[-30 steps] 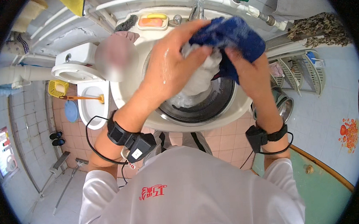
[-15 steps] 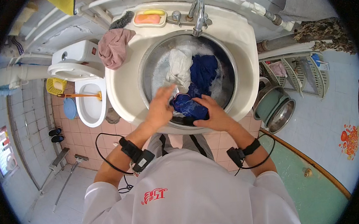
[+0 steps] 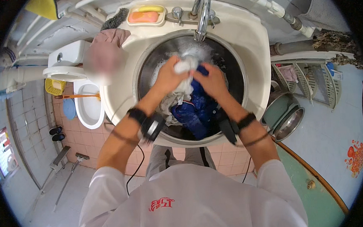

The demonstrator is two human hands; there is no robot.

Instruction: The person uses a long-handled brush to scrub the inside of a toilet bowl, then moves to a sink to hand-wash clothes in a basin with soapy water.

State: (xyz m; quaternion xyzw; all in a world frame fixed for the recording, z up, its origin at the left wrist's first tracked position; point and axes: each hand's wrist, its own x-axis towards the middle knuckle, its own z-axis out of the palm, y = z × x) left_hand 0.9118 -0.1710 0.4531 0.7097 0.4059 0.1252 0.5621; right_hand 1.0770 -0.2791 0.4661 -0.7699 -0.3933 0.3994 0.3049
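Observation:
Inside a round metal basin, my left hand is closed on a bunched white cloth, lifted above the wash water. My right hand meets it from the other side, its curled fingers gripping the same cloth; motion blurs the fingertips. Part of the white cloth hangs down toward a greyish, wet heap at the basin's left. A soaked dark blue garment lies below and between my wrists, partly hidden behind my right hand. White suds float at the far side.
The basin sits in a cream sink under a chrome faucet. A soap dish and a pink cloth rest on its rim. To the left stands a toilet; stacked basins and a rack are at right.
Both hands have moved away from me, from the blue garment at the near side to the white cloth, which is now gathered up between them. The blue garment has spread toward the near rim.

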